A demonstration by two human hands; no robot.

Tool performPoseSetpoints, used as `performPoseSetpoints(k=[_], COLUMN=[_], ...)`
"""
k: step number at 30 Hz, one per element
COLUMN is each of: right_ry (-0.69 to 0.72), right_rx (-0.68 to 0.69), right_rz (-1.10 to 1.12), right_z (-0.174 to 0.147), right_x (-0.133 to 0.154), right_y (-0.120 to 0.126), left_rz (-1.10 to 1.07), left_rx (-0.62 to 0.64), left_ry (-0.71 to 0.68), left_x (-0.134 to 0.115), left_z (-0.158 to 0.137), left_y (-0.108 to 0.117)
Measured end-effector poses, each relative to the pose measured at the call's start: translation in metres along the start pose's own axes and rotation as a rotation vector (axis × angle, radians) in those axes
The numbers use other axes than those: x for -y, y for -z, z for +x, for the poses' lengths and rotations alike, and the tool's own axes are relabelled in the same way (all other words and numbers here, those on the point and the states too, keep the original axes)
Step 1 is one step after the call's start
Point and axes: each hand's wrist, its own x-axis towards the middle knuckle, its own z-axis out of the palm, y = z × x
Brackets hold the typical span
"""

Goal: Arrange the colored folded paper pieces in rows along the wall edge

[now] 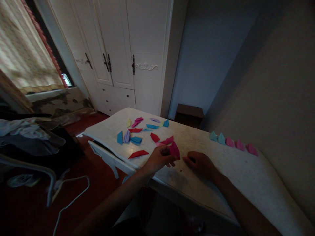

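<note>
My left hand pinches a magenta folded paper piece between thumb and fingers, held up above the table. My right hand rests low over the tabletop just to the right of that piece, fingers curled in; I see nothing in it. Close behind my left hand lie a pink folded paper strip and a red one. Farther left are more folded strips, among them a long red one, a blue one and a lilac one.
The white table spreads under both hands. Several small folded paper shapes, pink and mint green, stand in a row along its right side. A white wardrobe and a brown stool are behind. A chair with clothes stands left.
</note>
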Motion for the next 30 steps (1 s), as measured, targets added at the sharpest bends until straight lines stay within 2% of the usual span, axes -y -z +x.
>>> performPoseSetpoints(k=[5, 16, 23, 30], right_ry=[0.018, 0.012, 0.003, -0.027], right_rx=[-0.01, -0.026, -0.041, -0.065], right_rz=[-0.004, 0.033, 0.025, 0.086], right_z=[0.0, 0.0, -0.002, -0.006], right_x=[-0.002, 0.0, 0.001, 0.003], right_y=[-0.002, 0.001, 0.001, 0.001], left_rz=[-0.02, 0.023, -0.03, -0.071], left_rx=[-0.057, -0.098, -0.114, -0.064], left_ry=[0.0, 0.006, 0.03, -0.009], left_x=[0.002, 0.008, 0.002, -0.005], left_z=[-0.001, 0.001, 0.007, 0.018], left_y=[-0.006, -0.006, -0.021, -0.04])
